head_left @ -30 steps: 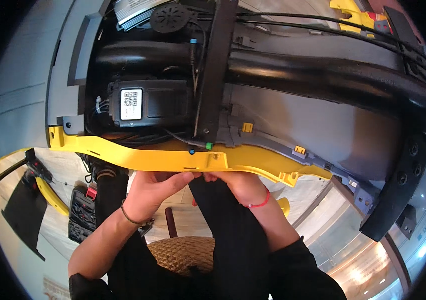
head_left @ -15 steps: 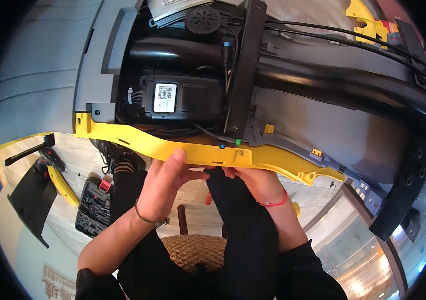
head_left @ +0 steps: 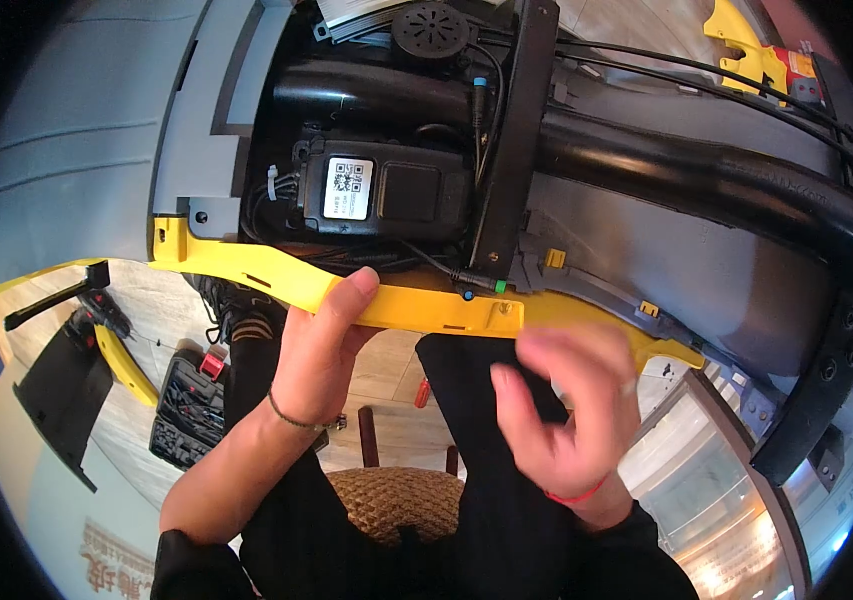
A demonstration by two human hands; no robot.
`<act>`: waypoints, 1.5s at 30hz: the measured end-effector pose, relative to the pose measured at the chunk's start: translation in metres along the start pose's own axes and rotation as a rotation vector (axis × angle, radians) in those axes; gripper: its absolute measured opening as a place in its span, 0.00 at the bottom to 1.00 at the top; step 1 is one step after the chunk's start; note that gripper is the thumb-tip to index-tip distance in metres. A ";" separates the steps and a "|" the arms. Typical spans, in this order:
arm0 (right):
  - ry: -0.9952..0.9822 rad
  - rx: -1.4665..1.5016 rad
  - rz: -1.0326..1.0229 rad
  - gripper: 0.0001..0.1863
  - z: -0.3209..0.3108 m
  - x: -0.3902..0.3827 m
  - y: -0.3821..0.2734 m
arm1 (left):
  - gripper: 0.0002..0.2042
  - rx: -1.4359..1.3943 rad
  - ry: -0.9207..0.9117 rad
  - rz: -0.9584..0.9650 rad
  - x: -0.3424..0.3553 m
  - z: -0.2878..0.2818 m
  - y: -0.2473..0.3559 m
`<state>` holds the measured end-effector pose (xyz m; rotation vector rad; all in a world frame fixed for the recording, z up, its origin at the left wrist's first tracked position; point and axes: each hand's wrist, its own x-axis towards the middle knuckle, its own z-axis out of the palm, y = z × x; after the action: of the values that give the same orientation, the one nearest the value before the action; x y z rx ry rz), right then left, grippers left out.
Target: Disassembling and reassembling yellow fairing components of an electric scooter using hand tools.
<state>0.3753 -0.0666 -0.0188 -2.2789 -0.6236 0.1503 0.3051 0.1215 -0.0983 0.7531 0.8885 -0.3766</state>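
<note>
My left hand (head_left: 326, 345) grips a long yellow plastic trim panel (head_left: 404, 308), its thumb on top and its fingers behind and under the lower edge. The panel runs along the near side of a grey and black vehicle body. My right hand (head_left: 581, 400), slightly blurred, is off the panel near its right part, thumb and curled fingers apart, with nothing visible in it. Just beyond the panel lie a black controller box (head_left: 394, 190) with a white label and black cables. A green-tipped connector (head_left: 499, 287) and a blue-tipped one (head_left: 467, 295) sit at the panel's upper edge.
A black crossbar (head_left: 512, 150) and a thick black frame tube (head_left: 676, 150) span the body. On the floor at left are an open toolbox (head_left: 186, 415), a drill (head_left: 106, 315) and a black panel (head_left: 66, 400). A screwdriver (head_left: 422, 392) lies near the woven stool (head_left: 396, 500).
My right hand has come out from under the yellow trim panel and moved right and toward me. The left hand keeps its hold. The whole view has shifted slightly.
</note>
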 end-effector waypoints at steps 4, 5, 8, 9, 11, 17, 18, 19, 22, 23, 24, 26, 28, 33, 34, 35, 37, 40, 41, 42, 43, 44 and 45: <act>-0.066 -0.058 0.123 0.21 0.014 0.013 0.014 | 0.18 -0.109 0.006 -0.034 0.003 0.001 -0.005; -0.076 -0.023 0.144 0.21 0.018 0.014 0.015 | 0.17 -0.127 0.011 -0.051 0.003 0.001 -0.005; -0.127 -0.010 0.124 0.19 0.023 0.017 0.015 | 0.17 -0.226 -0.079 -0.036 0.001 0.001 -0.005; -0.145 -0.022 0.102 0.19 0.024 0.018 0.015 | 0.18 -0.187 -0.047 -0.051 0.001 0.001 -0.004; -0.099 -0.037 0.065 0.17 0.026 0.023 0.017 | 0.19 -0.192 -0.072 -0.046 0.002 0.001 -0.005; -0.016 0.004 0.128 0.11 0.036 0.049 0.021 | 0.19 -0.174 0.014 -0.061 0.001 0.001 -0.009; -0.006 0.019 0.132 0.10 0.038 0.055 0.021 | 0.19 -0.184 -0.002 -0.063 0.001 0.001 -0.009; 0.008 0.026 0.121 0.10 0.039 0.062 0.022 | 0.18 -0.192 -0.016 -0.063 0.002 0.001 -0.009; 0.036 0.022 0.123 0.09 0.042 0.076 0.016 | 0.13 -0.189 0.022 -0.071 0.000 0.001 -0.006; 0.002 0.009 0.120 0.09 0.041 0.079 0.014 | 0.12 -0.206 0.010 -0.037 0.001 0.003 -0.005; -0.063 -0.004 0.126 0.11 0.041 0.080 0.011 | 0.12 -0.157 0.003 -0.038 0.002 0.004 -0.004; -0.103 0.065 0.105 0.13 0.042 0.075 0.003 | 0.13 -0.149 -0.053 0.021 0.002 0.006 -0.002; -0.191 0.093 0.096 0.17 0.045 0.069 -0.001 | 0.15 -0.142 -0.080 -0.006 0.001 0.006 0.000; -0.193 -0.008 0.022 0.19 0.055 0.066 0.002 | 0.15 -0.121 -0.099 0.006 0.002 0.005 0.003; -0.198 -0.048 -0.010 0.19 0.055 0.068 0.004 | 0.15 -0.048 -0.093 -0.019 0.002 0.003 0.005; -0.202 -0.088 -0.042 0.19 0.055 0.069 0.006 | 0.14 0.017 -0.095 -0.048 0.002 0.001 0.007; -0.226 -0.041 0.039 0.15 0.055 0.070 0.006 | 0.15 0.092 -0.090 -0.069 0.002 -0.002 0.010; -0.245 -0.078 -0.006 0.10 0.054 0.073 0.009 | 0.18 0.062 -0.075 -0.016 -0.003 -0.004 0.010; -0.245 -0.055 -0.006 0.10 0.054 0.073 0.009 | 0.20 0.013 -0.072 0.022 -0.007 -0.005 0.010; -0.250 -0.039 0.016 0.09 0.054 0.073 0.009 | 0.22 -0.025 -0.057 0.036 -0.010 -0.008 0.010; -0.262 -0.020 0.053 0.09 0.054 0.073 0.009 | 0.23 -0.038 -0.070 0.078 -0.013 -0.013 0.012; -0.262 -0.032 0.028 0.09 0.054 0.073 0.009 | 0.25 -0.039 -0.071 0.093 -0.018 -0.020 0.015; -0.266 -0.041 0.017 0.09 0.053 0.073 0.008 | 0.26 -0.051 -0.082 0.131 -0.022 -0.028 0.018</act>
<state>0.4274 -0.0025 -0.0561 -2.3233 -0.7496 0.4588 0.2865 0.1541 -0.0838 0.7392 0.7649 -0.2660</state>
